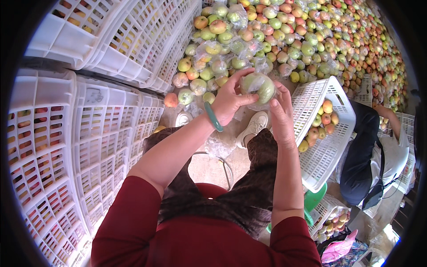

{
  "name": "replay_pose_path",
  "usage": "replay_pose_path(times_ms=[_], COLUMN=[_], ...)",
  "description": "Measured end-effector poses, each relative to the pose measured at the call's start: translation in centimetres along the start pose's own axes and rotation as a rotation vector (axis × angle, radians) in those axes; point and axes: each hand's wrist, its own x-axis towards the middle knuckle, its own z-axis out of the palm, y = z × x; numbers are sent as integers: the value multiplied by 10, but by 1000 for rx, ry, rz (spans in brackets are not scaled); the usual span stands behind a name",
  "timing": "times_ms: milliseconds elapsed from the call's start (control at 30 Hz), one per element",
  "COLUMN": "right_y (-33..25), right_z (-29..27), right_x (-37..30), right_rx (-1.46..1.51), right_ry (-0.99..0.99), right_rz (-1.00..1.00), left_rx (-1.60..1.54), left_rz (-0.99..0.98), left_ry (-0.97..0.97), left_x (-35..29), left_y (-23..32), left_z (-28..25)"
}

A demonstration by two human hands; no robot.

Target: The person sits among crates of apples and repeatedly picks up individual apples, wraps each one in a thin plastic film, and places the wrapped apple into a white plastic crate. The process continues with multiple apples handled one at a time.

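A green apple [263,89] in a clear plastic bag is held up in front of me, above the fruit heap's near edge. My left hand [229,99], with a green bangle [212,116] on its wrist, grips it from the left, thumb across its front. At the apple's right side, my right hand [282,113] has its fingers and thumb curled on the edge of the bag; its fingertips are partly hidden. Beyond both hands spreads a big heap of apples [284,33], red, yellow and green, many of them in clear bags.
White slatted crates [42,133] full of apples stand stacked along my left. A tilted white crate [329,151] holding several apples is close on my right. Past it sits another person [362,155] in dark trousers. Loose plastic bags [219,147] lie between my feet.
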Motion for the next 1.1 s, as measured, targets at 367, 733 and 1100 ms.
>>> replay_pose_path(times_ms=[367,733,1100], right_y=[14,20,6], right_z=[-4,-7,7], right_x=[18,18,19], right_rx=[-274,-642,-227], right_ry=[86,60,13], right_rz=[14,-194,-113], left_rx=[108,501,437], left_rz=[-21,358,391], left_ry=[7,66,-15], left_x=[14,17,14], left_y=[8,-4,6], left_z=[-5,-12,-14])
